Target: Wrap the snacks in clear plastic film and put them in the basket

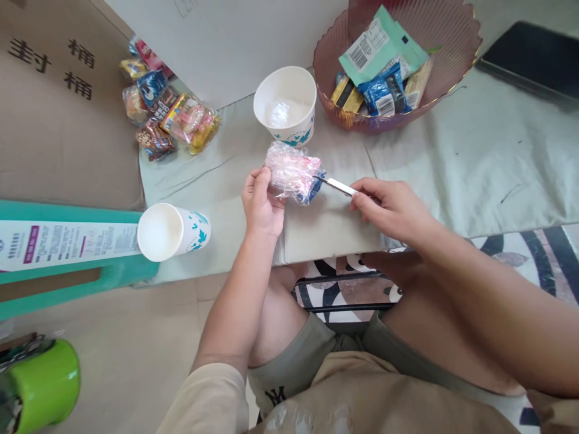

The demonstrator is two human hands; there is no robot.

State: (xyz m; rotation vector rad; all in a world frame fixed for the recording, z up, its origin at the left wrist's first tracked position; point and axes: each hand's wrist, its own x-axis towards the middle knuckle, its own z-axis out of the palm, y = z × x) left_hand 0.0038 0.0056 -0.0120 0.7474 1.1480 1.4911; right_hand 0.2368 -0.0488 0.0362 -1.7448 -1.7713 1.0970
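My left hand pinches a small snack packet in clear, pink and blue wrapping, held just above the low table's front edge. My right hand grips a thin metal tool, likely small scissors or a blade. Its tip touches the packet's right end. A white paper bowl with blue leaf print stands just behind the packet, with a bit of clear wrapper inside.
A pink ribbed basket of wrapped snacks sits at the back right. A pile of loose snack packets lies at the back left. A second paper cup lies on its side by a teal box. A dark tablet rests far right.
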